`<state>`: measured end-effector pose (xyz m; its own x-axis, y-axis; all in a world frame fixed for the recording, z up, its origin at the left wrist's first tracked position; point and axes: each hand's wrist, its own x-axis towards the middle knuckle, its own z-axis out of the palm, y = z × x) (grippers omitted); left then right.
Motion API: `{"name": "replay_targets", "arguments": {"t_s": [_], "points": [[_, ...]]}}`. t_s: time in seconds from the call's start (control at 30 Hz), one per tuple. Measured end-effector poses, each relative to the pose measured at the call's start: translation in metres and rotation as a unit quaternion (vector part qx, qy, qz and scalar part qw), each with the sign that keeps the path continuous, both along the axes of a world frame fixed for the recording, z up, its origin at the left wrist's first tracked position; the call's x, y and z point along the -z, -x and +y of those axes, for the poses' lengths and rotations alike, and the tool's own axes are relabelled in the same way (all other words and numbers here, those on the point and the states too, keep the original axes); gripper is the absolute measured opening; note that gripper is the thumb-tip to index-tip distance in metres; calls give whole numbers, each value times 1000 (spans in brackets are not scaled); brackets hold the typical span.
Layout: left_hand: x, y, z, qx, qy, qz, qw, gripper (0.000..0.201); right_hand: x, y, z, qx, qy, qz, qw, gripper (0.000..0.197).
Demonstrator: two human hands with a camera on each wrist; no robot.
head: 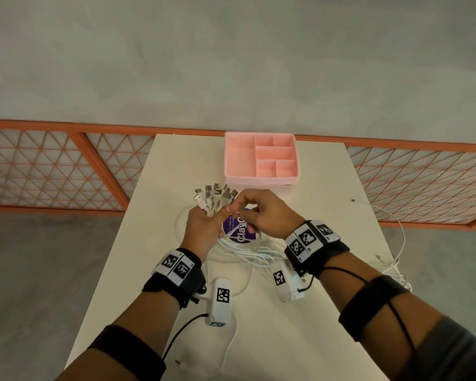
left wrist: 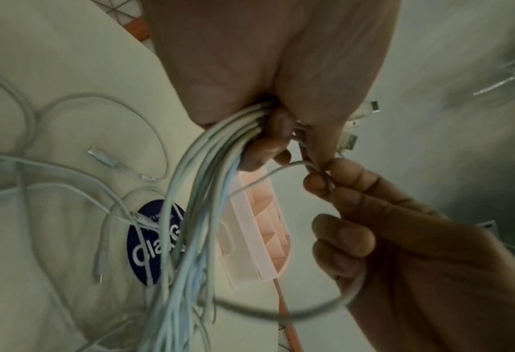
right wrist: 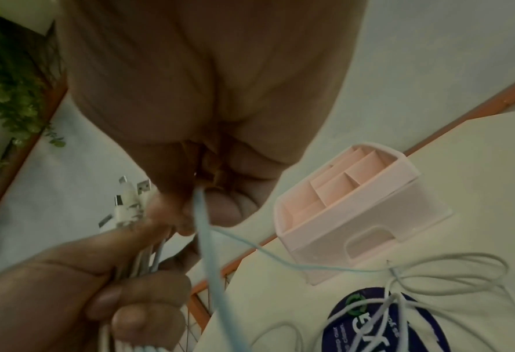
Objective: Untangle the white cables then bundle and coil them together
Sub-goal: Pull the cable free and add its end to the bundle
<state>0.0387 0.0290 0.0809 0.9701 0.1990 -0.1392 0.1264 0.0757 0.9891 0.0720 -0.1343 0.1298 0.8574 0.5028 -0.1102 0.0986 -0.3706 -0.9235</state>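
My left hand (head: 208,228) grips a bundle of white cables (left wrist: 202,181) in its fist, with several USB plugs (head: 215,193) fanning out above the fingers. The cords hang from the fist and trail over the table in loose loops (head: 248,254). My right hand (head: 261,213) is right beside the left, pinching one white cable (right wrist: 203,228) between thumb and fingertips close to the plugs. In the left wrist view that cable (left wrist: 280,309) sags in a loop under the right hand (left wrist: 370,214). Loose cable ends (left wrist: 105,159) lie on the table.
A pink divided organiser tray (head: 260,159) stands at the far edge of the white table (head: 327,215). A round purple sticker (head: 239,229) lies under the cables. One more white cable (head: 396,232) loops off the table's right edge. An orange lattice railing (head: 66,166) runs behind.
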Motion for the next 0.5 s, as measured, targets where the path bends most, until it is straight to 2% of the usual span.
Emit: {"name": "replay_targets", "arguments": {"t_s": [0.1, 0.2, 0.33, 0.4, 0.5], "points": [[0, 1, 4, 42, 6, -4, 999, 6, -8, -8, 0, 26, -34, -11, 999, 20], [2, 4, 7, 84, 19, 3, 996, 10, -18, -24, -10, 68, -23, -55, 996, 23], [7, 7, 10, 57, 57, 10, 997, 11, -40, -47, -30, 160, -10, -104, 982, 14], [5, 6, 10, 62, 44, 4, 997, 12, -50, -53, -38, 168, 20, -125, 978, 9], [3, 0, 11, 52, 29, 7, 998, 16, -63, -57, -48, 132, 111, -145, 974, 7]]}}
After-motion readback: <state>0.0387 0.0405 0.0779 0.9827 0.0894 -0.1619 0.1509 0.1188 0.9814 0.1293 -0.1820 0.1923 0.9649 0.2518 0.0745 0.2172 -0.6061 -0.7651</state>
